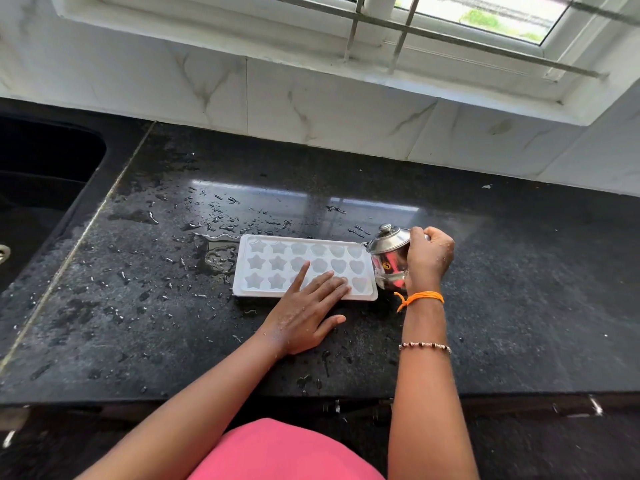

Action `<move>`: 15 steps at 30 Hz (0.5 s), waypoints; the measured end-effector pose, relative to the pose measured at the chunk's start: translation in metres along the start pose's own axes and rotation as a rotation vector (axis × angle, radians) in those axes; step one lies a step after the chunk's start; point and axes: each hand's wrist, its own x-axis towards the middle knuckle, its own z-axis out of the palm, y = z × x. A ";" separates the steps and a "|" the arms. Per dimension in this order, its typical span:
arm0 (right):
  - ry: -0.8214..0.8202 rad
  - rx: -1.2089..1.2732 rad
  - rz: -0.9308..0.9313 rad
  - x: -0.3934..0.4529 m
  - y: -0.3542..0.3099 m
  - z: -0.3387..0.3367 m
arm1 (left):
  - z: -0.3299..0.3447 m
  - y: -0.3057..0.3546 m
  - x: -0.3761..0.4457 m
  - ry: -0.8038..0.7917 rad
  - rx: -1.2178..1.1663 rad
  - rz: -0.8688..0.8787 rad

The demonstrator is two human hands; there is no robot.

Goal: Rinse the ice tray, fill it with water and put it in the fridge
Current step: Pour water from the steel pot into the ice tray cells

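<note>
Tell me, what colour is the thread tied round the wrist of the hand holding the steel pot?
Orange thread, seen clearly in the head view.

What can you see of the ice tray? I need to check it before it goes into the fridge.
The ice tray is a white, translucent plastic rectangle lying flat on the wet black counter. It has three rows of moulds, stars at its left end and hearts at its right. The left hand rests its fingers on the near edge. The right hand holds a small steel lidded pot tilted at the right end. Water level inside cannot be judged.
</note>
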 end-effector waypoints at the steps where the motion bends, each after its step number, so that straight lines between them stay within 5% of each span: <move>1: -0.004 0.032 0.015 0.000 0.001 -0.001 | 0.000 0.000 0.000 0.001 -0.001 0.000; 15: -0.028 0.362 0.164 -0.010 -0.005 -0.017 | -0.002 0.001 0.001 -0.004 -0.007 -0.022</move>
